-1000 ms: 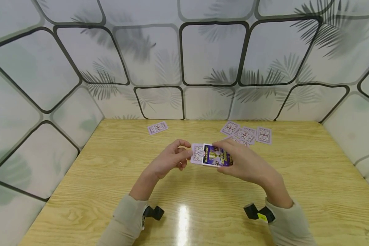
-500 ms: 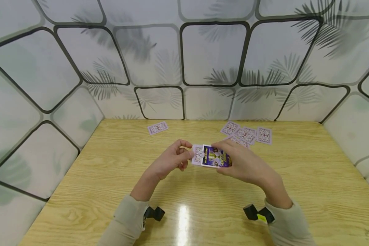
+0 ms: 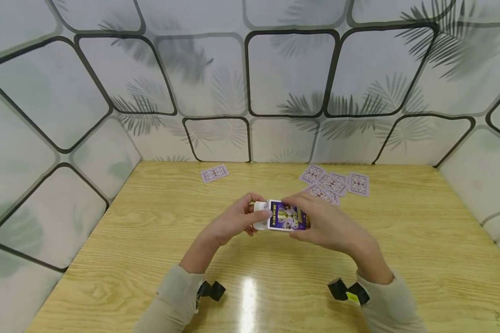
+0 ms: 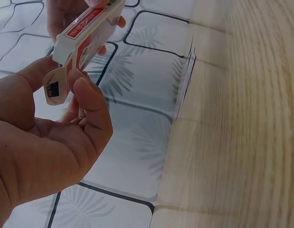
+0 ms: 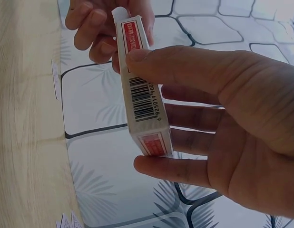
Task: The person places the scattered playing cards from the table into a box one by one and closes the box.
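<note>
In the head view my right hand (image 3: 331, 226) grips a purple-fronted playing card box (image 3: 288, 216) above the table, thumb along one narrow side and fingers along the other. The right wrist view shows the box's barcode side (image 5: 142, 95) under that thumb. My left hand (image 3: 235, 219) is at the box's left end, pinching its white end flap (image 4: 55, 90) between thumb and fingers. That flap stands folded out from the box. What lies inside the box is hidden.
A single face-down card (image 3: 214, 173) lies at the back left of the wooden table (image 3: 150, 249). Several overlapping face-down cards (image 3: 333, 184) are spread at the back right. A patterned backdrop (image 3: 289, 78) rises behind and along both sides.
The patterned card jutting from the box's left end no longer shows; the white flap is seen there. My left hand has closed in onto the box end, and the box has shifted slightly left and nearer.
</note>
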`<state>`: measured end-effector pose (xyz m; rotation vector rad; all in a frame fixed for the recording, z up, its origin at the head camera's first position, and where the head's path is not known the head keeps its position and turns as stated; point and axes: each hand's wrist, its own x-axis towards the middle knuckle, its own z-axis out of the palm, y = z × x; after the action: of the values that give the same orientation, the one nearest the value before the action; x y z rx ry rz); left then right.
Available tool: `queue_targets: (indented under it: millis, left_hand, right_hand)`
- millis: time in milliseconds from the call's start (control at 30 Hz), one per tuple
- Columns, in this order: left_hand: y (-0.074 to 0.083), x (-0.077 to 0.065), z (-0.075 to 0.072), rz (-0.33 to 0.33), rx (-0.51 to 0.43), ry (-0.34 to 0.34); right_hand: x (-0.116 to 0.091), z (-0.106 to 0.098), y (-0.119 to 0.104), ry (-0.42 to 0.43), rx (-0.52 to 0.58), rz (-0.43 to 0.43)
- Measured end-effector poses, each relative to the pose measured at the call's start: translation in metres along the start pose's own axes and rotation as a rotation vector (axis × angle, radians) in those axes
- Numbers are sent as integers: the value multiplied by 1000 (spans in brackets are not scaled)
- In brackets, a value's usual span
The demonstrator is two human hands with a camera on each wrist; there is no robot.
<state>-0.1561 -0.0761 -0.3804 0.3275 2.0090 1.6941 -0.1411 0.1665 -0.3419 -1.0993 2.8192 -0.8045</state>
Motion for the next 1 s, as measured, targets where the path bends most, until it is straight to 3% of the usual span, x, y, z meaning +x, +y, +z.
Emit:
queue_targets:
  millis: [633,867,1000]
  left_hand:
    - [-1,-1,3,-4,30,-3]
    - [-2,-2,-11,67,39,-21]
    - [-3,-3,-25,83,68,58]
  right_hand:
    - [0,0,0,-7,4,-2]
    - [-1,-1,0,-2,2,6]
    - [-2,-1,2,11,-7,6]
